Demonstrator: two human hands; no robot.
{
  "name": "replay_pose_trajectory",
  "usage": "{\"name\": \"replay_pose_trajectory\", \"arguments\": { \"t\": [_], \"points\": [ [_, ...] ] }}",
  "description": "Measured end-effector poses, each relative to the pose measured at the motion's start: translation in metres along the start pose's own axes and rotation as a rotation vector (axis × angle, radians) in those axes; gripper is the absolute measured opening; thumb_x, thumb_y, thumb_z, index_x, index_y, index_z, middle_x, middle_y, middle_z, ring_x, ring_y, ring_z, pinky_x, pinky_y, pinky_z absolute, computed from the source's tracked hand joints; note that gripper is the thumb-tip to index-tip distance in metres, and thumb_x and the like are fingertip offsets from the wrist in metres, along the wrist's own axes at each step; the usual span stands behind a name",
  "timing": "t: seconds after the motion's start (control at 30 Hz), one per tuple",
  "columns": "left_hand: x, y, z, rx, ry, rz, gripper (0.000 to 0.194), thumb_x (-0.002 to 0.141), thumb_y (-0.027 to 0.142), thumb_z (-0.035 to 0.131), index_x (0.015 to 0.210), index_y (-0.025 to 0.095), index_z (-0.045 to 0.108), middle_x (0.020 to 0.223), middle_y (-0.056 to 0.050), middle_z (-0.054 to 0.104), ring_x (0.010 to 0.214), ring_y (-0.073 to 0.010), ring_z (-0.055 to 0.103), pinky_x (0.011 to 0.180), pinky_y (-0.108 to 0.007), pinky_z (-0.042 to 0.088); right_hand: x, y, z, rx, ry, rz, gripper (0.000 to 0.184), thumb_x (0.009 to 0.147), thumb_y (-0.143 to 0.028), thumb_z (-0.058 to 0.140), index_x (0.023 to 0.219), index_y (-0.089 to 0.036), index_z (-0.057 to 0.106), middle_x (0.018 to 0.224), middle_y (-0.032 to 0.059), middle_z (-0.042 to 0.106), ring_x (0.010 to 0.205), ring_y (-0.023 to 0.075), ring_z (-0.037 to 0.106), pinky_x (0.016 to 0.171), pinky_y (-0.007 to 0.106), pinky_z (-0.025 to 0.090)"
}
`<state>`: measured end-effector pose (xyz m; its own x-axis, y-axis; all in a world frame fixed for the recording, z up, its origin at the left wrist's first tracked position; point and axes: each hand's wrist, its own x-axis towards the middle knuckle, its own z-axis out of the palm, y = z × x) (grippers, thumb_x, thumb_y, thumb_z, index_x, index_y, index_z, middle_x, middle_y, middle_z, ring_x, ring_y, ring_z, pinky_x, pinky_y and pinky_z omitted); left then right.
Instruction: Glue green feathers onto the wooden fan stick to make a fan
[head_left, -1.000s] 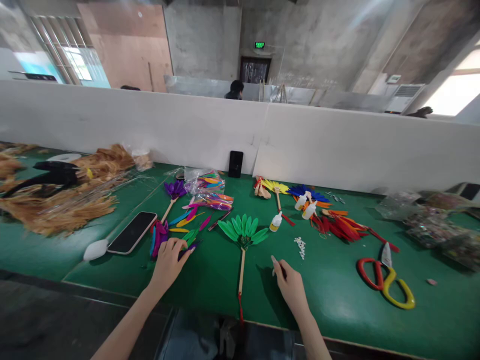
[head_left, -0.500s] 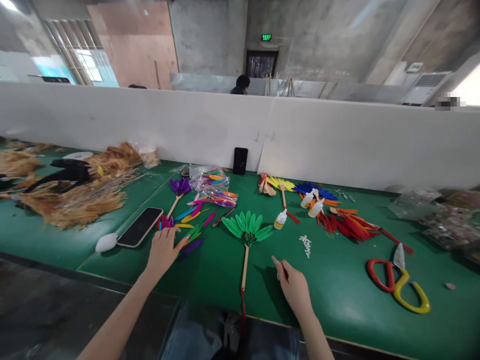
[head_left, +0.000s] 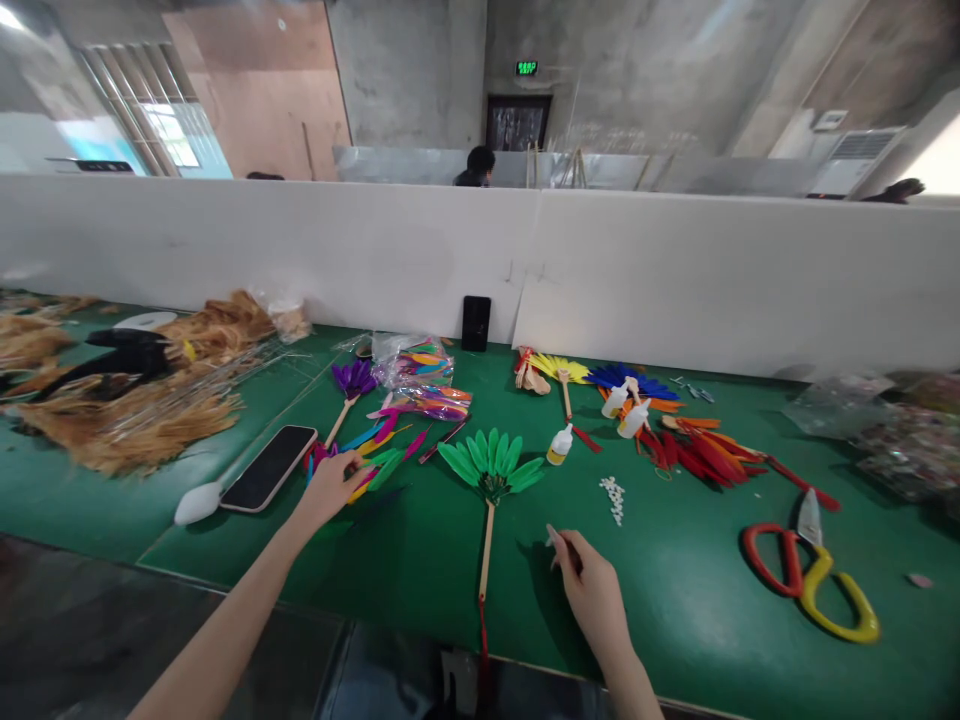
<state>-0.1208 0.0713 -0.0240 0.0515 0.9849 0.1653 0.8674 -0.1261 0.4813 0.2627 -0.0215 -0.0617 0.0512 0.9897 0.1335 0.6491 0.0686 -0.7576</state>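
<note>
My left hand (head_left: 330, 485) lies on a heap of loose coloured feathers (head_left: 379, 455) on the green table (head_left: 675, 560), its fingers closed on one or more of them. My right hand (head_left: 592, 590) rests near the front edge, fingers pinched on a thin dark stick I cannot make out. Between my hands lies a green feather fan (head_left: 489, 465) on a wooden stick with a red tassel.
A phone (head_left: 268, 467) and a white oval object (head_left: 197, 502) lie left of the feathers. Glue bottles (head_left: 556, 445), white beads (head_left: 615, 495), red and yellow scissors (head_left: 814, 575), red feathers (head_left: 697, 452), bagged feathers (head_left: 416, 370) and straw-coloured bundles (head_left: 142, 405) crowd the table. A white partition (head_left: 637, 280) runs behind.
My left hand has drawn back a little on the feather heap and closed on feathers. My right hand has barely moved. The camera shifted slightly.
</note>
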Motion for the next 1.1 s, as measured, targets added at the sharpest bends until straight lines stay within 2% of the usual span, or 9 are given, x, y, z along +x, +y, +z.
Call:
{"name": "replay_pose_trajectory", "arguments": {
  "t": [0.1, 0.23, 0.33, 0.47, 0.6, 0.73, 0.83, 0.93, 1.1],
  "points": [
    [0.0, 0.002, -0.005, -0.019, 0.043, -0.039, 0.03, 0.078, 0.049, 0.041, 0.068, 0.021, 0.044, 0.056, 0.002, 0.046, 0.048, -0.015, 0.046, 0.05, -0.025, 0.033, 0.0, 0.002, 0.001, -0.014, 0.038, -0.009, 0.031, 0.09, -0.042, 0.037, 0.088, -0.019, 0.057, 0.064, 0.0017, 0.06, 0.052, 0.0146, 0.057, 0.053, 0.022, 0.043],
    [-0.001, 0.01, -0.011, -0.059, 0.064, -0.057, 0.03, 0.08, 0.049, 0.039, 0.072, 0.021, 0.045, 0.063, 0.001, 0.051, 0.059, -0.0162, 0.052, 0.055, -0.025, 0.036, -0.001, 0.004, 0.002, -0.039, 0.084, -0.069, 0.03, 0.09, -0.04, 0.038, 0.091, -0.019, 0.059, 0.079, 0.0055, 0.064, 0.065, 0.0162, 0.062, 0.061, 0.024, 0.047],
    [-0.001, 0.021, -0.015, -0.159, 0.062, -0.073, 0.03, 0.08, 0.05, 0.041, 0.075, 0.021, 0.046, 0.064, 0.001, 0.052, 0.062, -0.0163, 0.053, 0.057, -0.024, 0.038, -0.001, 0.003, 0.003, -0.079, 0.079, -0.123, 0.03, 0.09, -0.038, 0.038, 0.092, -0.019, 0.061, 0.087, 0.0066, 0.064, 0.068, 0.0161, 0.062, 0.061, 0.024, 0.047],
    [-0.003, 0.043, -0.022, -0.292, 0.031, -0.07, 0.029, 0.08, 0.049, 0.044, 0.075, 0.021, 0.047, 0.056, 0.004, 0.046, 0.054, -0.0141, 0.049, 0.052, -0.023, 0.036, 0.0, 0.002, 0.003, -0.113, 0.065, -0.131, 0.032, 0.091, -0.038, 0.037, 0.093, -0.02, 0.062, 0.083, 0.0061, 0.063, 0.064, 0.0159, 0.062, 0.058, 0.024, 0.047],
    [-0.006, 0.064, -0.025, -0.38, -0.036, -0.058, 0.027, 0.082, 0.046, 0.045, 0.074, 0.02, 0.047, 0.052, 0.006, 0.041, 0.048, -0.012, 0.042, 0.049, -0.022, 0.033, 0.0, 0.004, 0.005, -0.103, 0.075, -0.108, 0.032, 0.09, -0.039, 0.036, 0.093, -0.019, 0.06, 0.084, 0.0075, 0.065, 0.073, 0.0185, 0.064, 0.065, 0.026, 0.048],
    [-0.009, 0.08, -0.027, -0.443, -0.089, -0.027, 0.028, 0.083, 0.046, 0.044, 0.075, 0.02, 0.046, 0.056, 0.005, 0.042, 0.051, -0.0123, 0.045, 0.051, -0.022, 0.035, 0.0, 0.003, 0.003, -0.09, 0.053, -0.036, 0.033, 0.088, -0.045, 0.038, 0.097, -0.019, 0.057, 0.068, 0.0033, 0.062, 0.055, 0.0169, 0.06, 0.053, 0.025, 0.046],
    [-0.011, 0.088, -0.027, -0.424, -0.108, 0.03, 0.029, 0.084, 0.046, 0.043, 0.072, 0.019, 0.048, 0.061, 0.002, 0.046, 0.056, -0.0132, 0.047, 0.056, -0.023, 0.038, 0.001, 0.001, 0.0, -0.036, 0.042, -0.023, 0.039, 0.089, -0.048, 0.035, 0.094, -0.019, 0.061, 0.059, 0.0019, 0.059, 0.048, 0.0157, 0.056, 0.051, 0.024, 0.045],
    [-0.014, 0.092, -0.024, -0.411, -0.144, 0.063, 0.031, 0.084, 0.046, 0.043, 0.07, 0.019, 0.049, 0.063, 0.002, 0.048, 0.054, -0.0123, 0.047, 0.053, -0.022, 0.037, 0.002, 0.0, -0.003, 0.031, 0.038, 0.003, 0.045, 0.089, -0.048, 0.033, 0.097, -0.017, 0.064, 0.054, 0.0015, 0.058, 0.048, 0.0152, 0.056, 0.054, 0.024, 0.045],
    [-0.021, 0.097, -0.017, -0.515, -0.225, -0.007, 0.03, 0.084, 0.047, 0.044, 0.07, 0.02, 0.047, 0.052, 0.006, 0.041, 0.044, -0.0108, 0.047, 0.047, -0.02, 0.037, 0.002, 0.0, -0.011, 0.236, 0.052, 0.105, 0.053, 0.089, -0.052, 0.03, 0.114, -0.013, 0.056, 0.051, -0.0018, 0.053, 0.039, 0.0121, 0.049, 0.044, 0.023, 0.043]
  ]
}}
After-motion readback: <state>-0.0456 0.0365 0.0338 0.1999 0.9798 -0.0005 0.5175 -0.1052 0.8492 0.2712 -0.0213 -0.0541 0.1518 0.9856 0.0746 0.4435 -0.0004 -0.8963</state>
